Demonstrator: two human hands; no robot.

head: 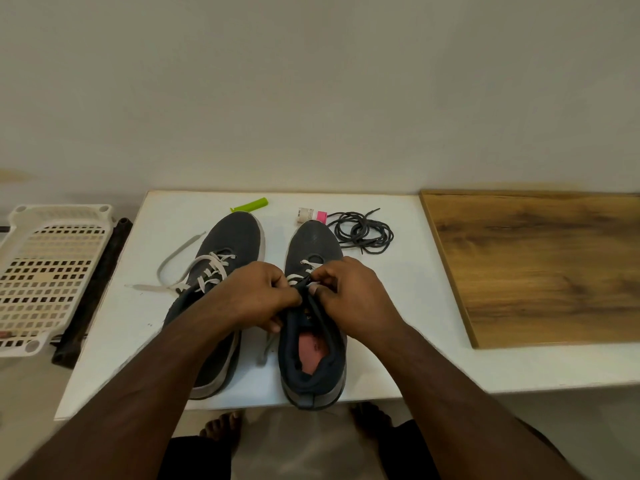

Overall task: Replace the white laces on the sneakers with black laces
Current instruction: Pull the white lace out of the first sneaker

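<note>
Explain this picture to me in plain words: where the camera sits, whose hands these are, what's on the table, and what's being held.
There is no machine here. One camera on a person's head looks down at their own two hands. On the white table stand two dark sneakers. The left hand and right hand meet over the right sneaker, fingers curled at its white lace. The left sneaker has its lace loosened. Black laces lie coiled behind, unused.

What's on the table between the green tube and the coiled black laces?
In the head view, a small white-and-pink labelled item lies between the green tube and the black laces.
</note>
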